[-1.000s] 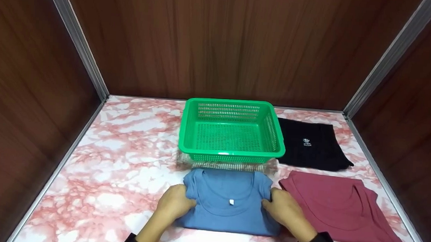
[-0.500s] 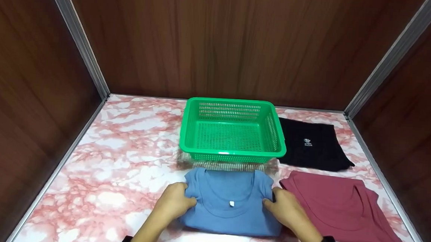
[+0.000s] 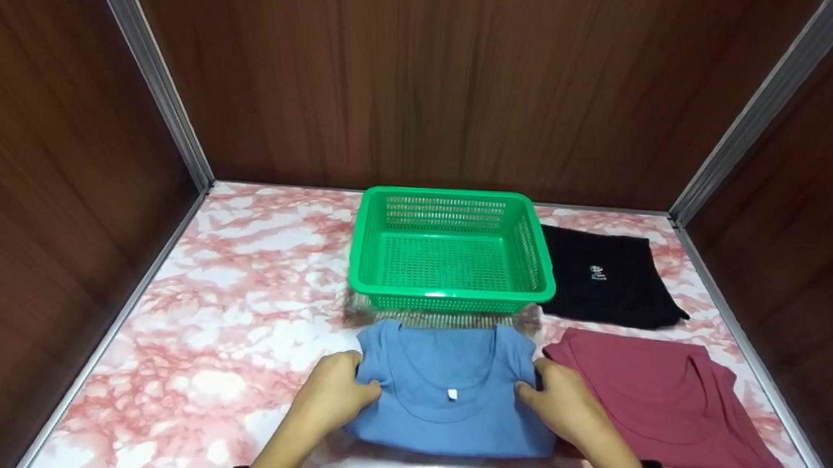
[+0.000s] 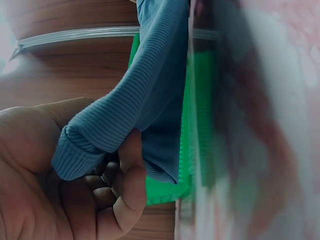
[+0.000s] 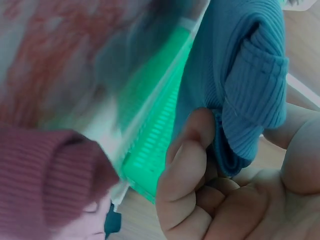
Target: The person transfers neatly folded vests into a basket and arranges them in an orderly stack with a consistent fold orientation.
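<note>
A folded blue ribbed shirt (image 3: 441, 427) with a round neckline and a small white tag lies in front of the basket. At its left side my left hand (image 3: 334, 392) grips the folded edge, thumb on top. My right hand (image 3: 562, 402) grips the opposite side in the same way. In the left wrist view, the fingers curl under the blue shirt (image 4: 117, 110). The right wrist view has the rolled edge of the blue shirt (image 5: 255, 85) pinched between thumb and curled fingers. The shirt's lower front edge casts a shadow on the table.
Behind the blue shirt stands a green plastic basket (image 3: 450, 295) with nothing inside. A folded maroon shirt (image 3: 656, 400) lies at the right, close to my right hand, and a folded black garment (image 3: 601, 296) lies beyond it. Brown wood-look panels (image 3: 426, 82) enclose the pink-and-white table (image 3: 223, 323).
My right hand has shifted slightly to the right, and the shirt looks a little wider between both hands. Its front edge seems slightly raised. Basket and other garments keep their places.
</note>
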`<state>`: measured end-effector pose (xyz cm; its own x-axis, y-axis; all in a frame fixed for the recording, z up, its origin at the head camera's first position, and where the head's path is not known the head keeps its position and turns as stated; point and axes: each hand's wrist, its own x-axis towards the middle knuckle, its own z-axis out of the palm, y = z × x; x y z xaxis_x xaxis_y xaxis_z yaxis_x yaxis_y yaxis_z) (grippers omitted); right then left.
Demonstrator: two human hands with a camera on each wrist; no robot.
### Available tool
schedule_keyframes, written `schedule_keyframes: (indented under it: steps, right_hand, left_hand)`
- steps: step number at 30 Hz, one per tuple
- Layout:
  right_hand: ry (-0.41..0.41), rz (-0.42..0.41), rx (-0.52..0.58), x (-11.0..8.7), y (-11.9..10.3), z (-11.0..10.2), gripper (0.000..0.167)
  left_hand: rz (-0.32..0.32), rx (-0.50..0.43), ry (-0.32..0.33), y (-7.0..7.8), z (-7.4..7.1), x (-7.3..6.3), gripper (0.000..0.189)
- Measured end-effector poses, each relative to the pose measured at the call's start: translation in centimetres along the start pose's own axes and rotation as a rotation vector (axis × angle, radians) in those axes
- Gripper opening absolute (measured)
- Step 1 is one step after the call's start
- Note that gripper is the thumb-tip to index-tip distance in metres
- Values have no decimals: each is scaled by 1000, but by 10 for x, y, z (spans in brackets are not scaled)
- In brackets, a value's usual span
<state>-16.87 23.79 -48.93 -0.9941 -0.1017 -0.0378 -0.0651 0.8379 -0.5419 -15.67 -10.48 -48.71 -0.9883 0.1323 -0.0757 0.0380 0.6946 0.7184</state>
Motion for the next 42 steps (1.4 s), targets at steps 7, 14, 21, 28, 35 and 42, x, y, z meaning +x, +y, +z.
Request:
schedule_keyframes:
  steps: [7,14,21,28,35,42]
  right_hand:
    - [22,-47,-13,-4,-7,-16,19]
    - [35,-66,12,-8,-13,-33,15]
    - [55,-93,29,-10,-16,-48,21]
    - [60,-119,20,-8,-21,-62,16]
    - [55,-128,49,-5,-23,-68,19]
    - [54,-113,60,3,-26,-71,30]
  left_hand:
    - [40,26,26,12,-11,-7,14]
    - [62,27,61,26,-22,-16,17]
    - [73,3,85,39,-32,-23,20]
    - [78,-8,96,49,-40,-23,19]
    - [77,-7,99,52,-46,-18,14]
    - [77,-11,140,53,-50,-10,15]
